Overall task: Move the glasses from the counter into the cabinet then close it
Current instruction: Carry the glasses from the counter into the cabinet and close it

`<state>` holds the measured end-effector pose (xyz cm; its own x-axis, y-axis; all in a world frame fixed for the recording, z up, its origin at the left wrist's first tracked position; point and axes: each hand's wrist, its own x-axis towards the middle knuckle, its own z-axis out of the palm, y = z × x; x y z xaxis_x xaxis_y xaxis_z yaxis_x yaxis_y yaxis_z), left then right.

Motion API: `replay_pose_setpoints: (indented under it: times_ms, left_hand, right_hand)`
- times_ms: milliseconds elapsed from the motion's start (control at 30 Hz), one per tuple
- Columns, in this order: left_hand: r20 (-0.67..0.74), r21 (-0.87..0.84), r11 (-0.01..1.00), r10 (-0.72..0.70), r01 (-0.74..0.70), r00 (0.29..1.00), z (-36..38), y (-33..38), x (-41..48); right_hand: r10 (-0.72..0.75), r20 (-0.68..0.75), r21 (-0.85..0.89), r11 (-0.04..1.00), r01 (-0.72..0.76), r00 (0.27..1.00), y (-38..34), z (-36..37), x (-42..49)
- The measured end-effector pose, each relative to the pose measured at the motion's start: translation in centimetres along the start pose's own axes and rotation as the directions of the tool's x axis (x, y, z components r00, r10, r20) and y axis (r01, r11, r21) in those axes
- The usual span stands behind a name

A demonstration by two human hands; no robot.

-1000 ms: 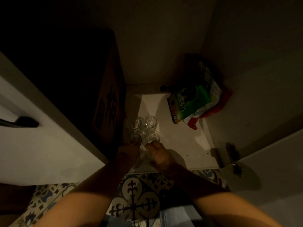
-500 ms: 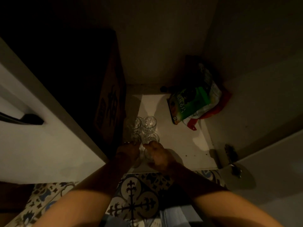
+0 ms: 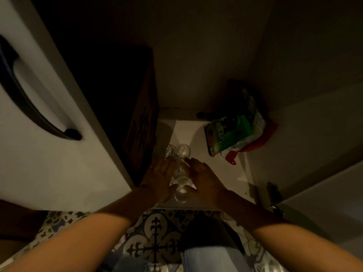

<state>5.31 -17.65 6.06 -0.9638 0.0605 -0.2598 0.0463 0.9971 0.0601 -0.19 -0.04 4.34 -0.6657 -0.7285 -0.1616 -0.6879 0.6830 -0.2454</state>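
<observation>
Several clear glasses (image 3: 181, 174) stand in a tight cluster on the white cabinet shelf (image 3: 212, 177), near its front left. My left hand (image 3: 158, 179) lies flat with fingers straight against the cluster's left side. My right hand (image 3: 204, 178) lies flat against its right side. Neither hand grips a glass; both palms flank the group. The rear glasses (image 3: 181, 151) show beyond my fingertips. The white cabinet door (image 3: 49, 134) with a black handle (image 3: 29, 103) stands open at the left.
A dark wooden box (image 3: 137, 122) stands on the shelf left of the glasses. A green and red food bag (image 3: 235, 134) leans at the back right. A hinge (image 3: 273, 193) sits on the right wall. Patterned floor tiles (image 3: 155, 242) lie below.
Both hands have let go of the front glasses and flattened out, sliding forward along the two sides of the cluster. The view has moved closer to the cabinet.
</observation>
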Motion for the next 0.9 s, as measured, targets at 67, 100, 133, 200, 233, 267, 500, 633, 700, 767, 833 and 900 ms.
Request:
replay_pose_setpoints:
  times_ms: [67, 100, 133, 200, 233, 267, 500, 633, 700, 767, 833, 900]
  left_hand:
    - [-0.092, -0.018, 0.999, 0.035, -0.037, 0.995, -1.3, 0.3, -1.2]
    - [-0.143, -0.02, 0.998, 0.055, -0.059, 0.988, -2.1, 0.4, -1.9]
    - [-0.195, -0.014, 0.997, 0.078, -0.082, 0.978, -3.1, 0.6, -2.8]
    - [-0.315, 0.0, 0.993, 0.113, -0.119, 0.942, -5.6, 0.8, -4.8]
    - [-0.374, 0.005, 0.992, 0.119, -0.126, 0.92, -7.1, 0.8, -5.9]
    - [-0.42, 0.015, 0.992, 0.122, -0.128, 0.899, -8.9, 0.9, -6.9]
    - [-0.636, 0.166, 0.986, 0.128, -0.028, 0.761, -19.9, 1.2, -13.8]
    - [-0.752, 0.192, 0.98, 0.109, 0.058, 0.65, -25.0, 0.7, -17.7]
    - [-0.803, 0.199, 0.975, 0.106, 0.096, 0.586, -27.7, 0.6, -19.6]
    - [-0.86, 0.199, 0.971, 0.109, 0.132, 0.498, -30.6, 0.5, -21.3]
    - [-0.907, 0.197, 0.966, 0.116, 0.165, 0.404, -33.9, 0.4, -22.9]
    - [-0.939, 0.205, 0.96, 0.139, 0.19, 0.314, -37.6, 0.5, -24.1]
  right_hand:
    - [-0.053, -0.018, -0.063, 0.997, 0.052, 0.998, -0.2, -1.9, -1.1]
    - [-0.089, -0.039, -0.088, 0.992, 0.086, 0.995, -0.4, -3.0, -1.7]
    - [-0.124, -0.063, -0.098, 0.988, 0.117, 0.99, -0.7, -4.2, -2.5]
    - [-0.182, -0.119, -0.116, 0.979, 0.169, 0.976, -1.5, -7.0, -3.8]
    - [-0.213, -0.153, -0.143, 0.971, 0.192, 0.965, -2.0, -8.5, -4.2]
    - [-0.25, -0.193, -0.181, 0.959, 0.216, 0.949, -2.7, -10.1, -4.5]
    - [-0.437, -0.405, -0.439, 0.863, 0.249, 0.803, -8.6, -21.4, -6.0]
    - [-0.516, -0.449, -0.479, 0.828, 0.291, 0.73, -11.7, -27.9, -7.8]
    - [-0.55, -0.462, -0.466, 0.818, 0.338, 0.695, -13.3, -30.7, -9.0]
    - [-0.567, -0.479, -0.428, 0.817, 0.385, 0.67, -14.9, -33.1, -10.3]
    - [-0.598, -0.52, -0.458, 0.798, 0.392, 0.61, -16.2, -35.4, -11.5]
    - [-0.652, -0.581, -0.534, 0.757, 0.376, 0.487, -17.7, -38.2, -12.4]
